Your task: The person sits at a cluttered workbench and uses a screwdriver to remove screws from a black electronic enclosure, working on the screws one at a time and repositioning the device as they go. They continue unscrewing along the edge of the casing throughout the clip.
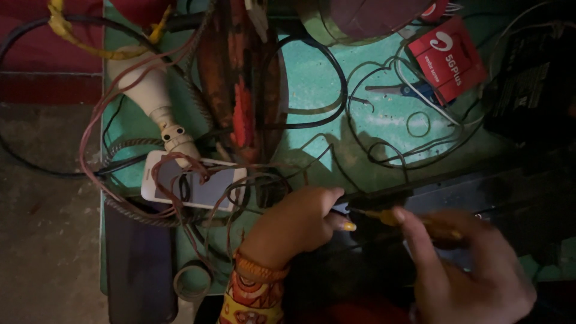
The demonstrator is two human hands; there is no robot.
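Observation:
My left hand is closed around a small part at the edge of a dark flat device, its thumb pointing right. My right hand grips a thin yellow-handled tool, a screwdriver by its look, whose tip points left and meets the spot by my left thumb. Both hands are low in the head view, over the dark device. What my left hand pinches is too small and dark to tell.
A white phone lies under tangled red and black wires on the turquoise table. A cream-coloured tool, a red box, blue scissors and a tape ring lie around.

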